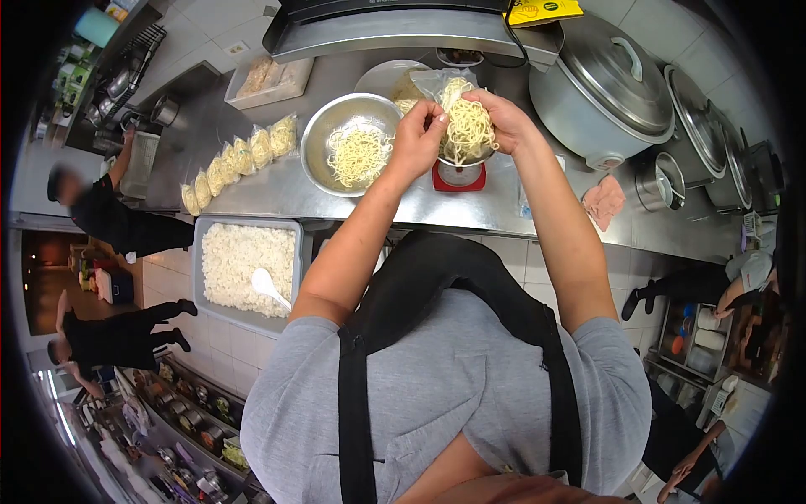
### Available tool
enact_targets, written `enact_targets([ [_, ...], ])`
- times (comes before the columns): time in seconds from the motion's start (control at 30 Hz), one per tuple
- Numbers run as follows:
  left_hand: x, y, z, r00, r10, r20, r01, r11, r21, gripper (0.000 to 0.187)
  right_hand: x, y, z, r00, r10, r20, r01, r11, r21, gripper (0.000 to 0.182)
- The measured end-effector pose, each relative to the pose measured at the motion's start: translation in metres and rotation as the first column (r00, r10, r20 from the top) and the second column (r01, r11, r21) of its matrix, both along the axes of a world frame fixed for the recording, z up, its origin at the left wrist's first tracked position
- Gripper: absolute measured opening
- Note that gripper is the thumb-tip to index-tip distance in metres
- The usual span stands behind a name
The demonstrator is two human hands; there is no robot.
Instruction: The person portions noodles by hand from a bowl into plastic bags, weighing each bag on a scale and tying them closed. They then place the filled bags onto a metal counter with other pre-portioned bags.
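Note:
Pale yellow noodles [469, 133] hang in a bunch between my two hands, above a small bowl on a red kitchen scale [459, 176]. My right hand [502, 118] grips the bunch from its right side. At its upper left, my left hand [419, 134] has its fingers pinched together by the noodles and a clear plastic bag [428, 82]; what they hold is too small to tell. Left of my hands, a steel bowl [315, 155] holds more loose noodles. Several filled noodle bags [243, 157] lie in a slanting row further left.
A grey tub of rice [198, 273] with a white scoop [267, 284] stands below the counter edge. Large lidded cookers [600, 92] are at the right, near a pink cloth [603, 202]. A white container [269, 97] sits at the back left. Other people stand at both sides.

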State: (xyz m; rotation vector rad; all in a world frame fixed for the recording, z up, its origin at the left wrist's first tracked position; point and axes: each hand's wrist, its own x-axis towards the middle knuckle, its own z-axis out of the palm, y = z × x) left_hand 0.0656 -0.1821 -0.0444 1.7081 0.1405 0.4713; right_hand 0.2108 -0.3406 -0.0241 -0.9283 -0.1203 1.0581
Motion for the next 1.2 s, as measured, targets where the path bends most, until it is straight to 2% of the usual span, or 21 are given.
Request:
enact_targets([
  [0.13,0.006,-0.004,-0.014,0.995,0.081,0.058,-0.087,0.99,0.113,0.013,0.006,-0.002,0.0,0.996,0.045,-0.083,-0.04,0.998,0.05,0.029],
  [0.2,0.004,-0.008,-0.013,0.985,0.146,0.088,-0.156,0.98,0.12,0.014,0.008,-0.006,0.003,0.986,0.091,-0.142,-0.058,0.973,0.222,0.03],
  [0.27,0.005,-0.009,-0.007,0.984,0.157,0.084,-0.165,0.981,0.098,0.012,0.008,-0.01,0.006,0.978,0.144,-0.15,-0.1,0.958,0.27,0.031],
  [0.33,0.004,-0.01,-0.008,0.983,0.17,0.075,-0.176,0.982,0.076,0.011,0.009,-0.007,0.001,0.983,0.121,-0.141,-0.099,0.984,0.151,0.033],
  [0.43,0.009,-0.008,-0.007,0.989,0.144,0.029,-0.145,0.989,0.02,0.01,0.0,-0.004,0.002,0.993,0.056,-0.107,-0.042,0.991,0.125,0.035],
  [0.47,0.011,-0.007,-0.007,0.991,0.13,0.025,-0.128,0.99,-0.06,0.009,-0.003,-0.004,0.004,0.993,0.056,-0.107,-0.043,0.991,0.124,0.035],
  [0.53,0.013,-0.007,-0.004,0.993,0.119,0.023,-0.114,0.983,-0.142,0.009,-0.006,-0.002,0.009,0.998,0.014,0.065,-0.016,1.0,0.027,0.036],
  [0.57,0.013,-0.01,-0.004,0.992,0.12,0.039,-0.107,0.966,-0.235,0.009,-0.008,-0.001,0.011,0.998,0.015,0.063,-0.016,1.0,0.024,0.036],
  [0.63,0.014,-0.015,-0.004,0.991,0.12,0.054,-0.096,0.941,-0.325,0.008,-0.008,0.003,0.015,0.945,0.055,0.321,-0.012,0.991,-0.136,0.036],
  [0.67,0.014,-0.018,-0.004,0.988,0.124,0.092,-0.084,0.931,-0.354,0.008,-0.009,0.006,0.017,0.946,0.053,0.32,-0.009,0.991,-0.137,0.036],
  [0.73,0.015,-0.026,-0.001,0.984,0.125,0.131,-0.066,0.922,-0.382,0.008,-0.009,0.01,0.018,0.791,0.098,0.604,0.162,0.918,-0.361,0.034],
  [0.77,0.015,-0.029,0.001,0.983,0.128,0.133,-0.068,0.922,-0.381,0.008,-0.007,0.012,0.018,0.745,0.142,0.652,0.21,0.878,-0.431,0.035],
  [0.8,0.015,-0.03,0.002,0.982,0.132,0.135,-0.072,0.922,-0.379,0.009,-0.007,0.012,0.022,0.746,0.142,0.651,0.21,0.878,-0.431,0.035],
  [0.9,0.018,-0.024,0.007,0.984,0.178,-0.006,-0.17,0.924,-0.344,0.012,-0.001,0.002,0.042,0.851,0.273,0.449,-0.114,0.93,-0.349,0.038],
  [0.93,0.017,-0.024,0.008,0.984,0.18,-0.007,-0.171,0.923,-0.345,0.012,-0.002,0.003,0.042,0.851,0.275,0.448,-0.116,0.93,-0.35,0.038],
  [1.0,0.019,-0.027,0.016,0.979,0.203,0.017,-0.183,0.912,-0.367,0.014,-0.003,0.004,0.044,0.726,0.297,0.62,-0.053,0.923,-0.38,0.04],
  [1.03,0.018,-0.028,0.02,0.98,0.199,0.015,-0.18,0.913,-0.367,0.014,-0.003,0.008,0.044,0.597,0.34,0.727,0.053,0.887,-0.458,0.044],
  [1.07,0.016,-0.029,0.024,0.982,0.184,0.045,-0.165,0.948,-0.271,0.013,-0.002,0.013,0.045,0.601,0.337,0.724,0.056,0.887,-0.459,0.044],
  [1.1,0.016,-0.03,0.024,0.984,0.163,0.075,-0.149,0.974,-0.169,0.013,-0.003,0.02,0.054,0.426,0.517,0.742,0.208,0.743,-0.637,0.048],
  [1.13,0.017,-0.03,0.024,0.985,0.155,0.073,-0.141,0.976,-0.166,0.013,-0.002,0.023,0.059,0.262,0.694,0.671,0.389,0.56,-0.731,0.052],
  [1.2,0.02,-0.029,0.02,0.988,0.15,0.036,-0.142,0.975,-0.17,0.013,0.006,0.022,0.06,0.258,0.705,0.66,0.399,0.544,-0.738,0.058],
])
